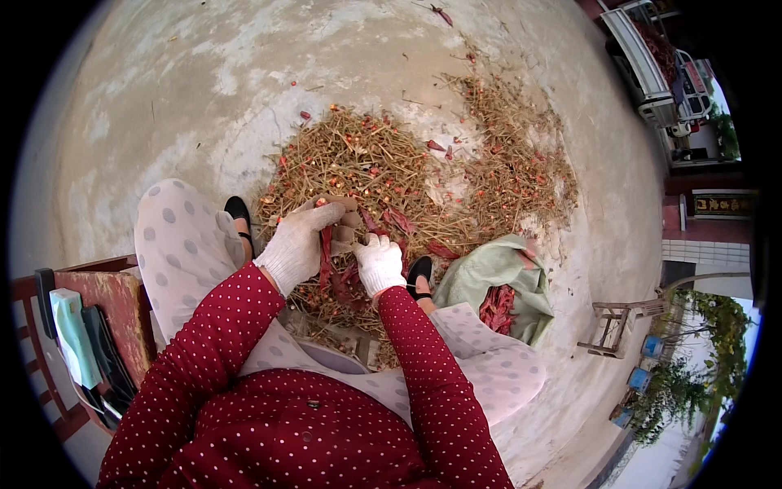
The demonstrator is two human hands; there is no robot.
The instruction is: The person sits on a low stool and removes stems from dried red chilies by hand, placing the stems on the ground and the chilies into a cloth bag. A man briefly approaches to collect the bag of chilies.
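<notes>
My left hand [302, 244], in a pale knitted work glove, grips a dried red chili pepper [326, 253] that hangs below the fingers. My right hand [380, 261], in a similar glove, is beside it with curled fingers. Dried chilies [374, 225] show just past its fingertips, but whether it grips them is hidden. More dark red chilies [348, 286] lie in a bunch below and between my hands. Beneath and beyond both hands spreads a heap of dry chili stems [360, 153], dotted with red and orange bits.
By my right leg stands a green woven sack [470, 269] holding dried chilies [498, 308]. A second patch of stems [519, 147] covers the concrete floor [201, 79]. At left is a worn wooden chair or stool [110, 305]; at far right, a wooden bench [611, 327] and a loaded vehicle [647, 61].
</notes>
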